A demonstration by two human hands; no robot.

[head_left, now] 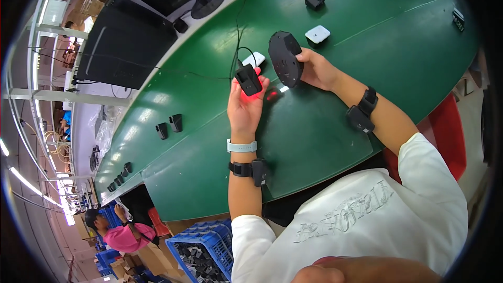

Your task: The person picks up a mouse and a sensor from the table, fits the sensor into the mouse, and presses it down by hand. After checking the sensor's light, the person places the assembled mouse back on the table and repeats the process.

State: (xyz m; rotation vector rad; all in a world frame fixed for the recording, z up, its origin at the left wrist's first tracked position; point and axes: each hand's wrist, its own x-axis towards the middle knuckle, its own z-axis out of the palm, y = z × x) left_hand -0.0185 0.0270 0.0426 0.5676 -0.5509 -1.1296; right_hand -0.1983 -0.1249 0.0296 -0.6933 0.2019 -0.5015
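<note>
In my left hand (245, 106) is a small black boxy device (248, 79), gripped between thumb and fingers. A thin dark cord (237, 42) runs up near it, and a red glow lights the fingertips below. Just to the right, my right hand (316, 68) grips the edge of a round, flat black disc-shaped part (285, 58), tilted up on edge above the table. Behind the left hand lies a white rounded block (253, 60). A second white-topped block (317, 34) sits beyond the right hand.
The green table (314, 136) carries a black wedge-shaped piece (315, 1) at the back and two black pieces (175, 122) at left. Further off stands a monitor (128, 42). A blue crate (201, 249) of black parts is below left. A person in pink (126, 236) sits beyond.
</note>
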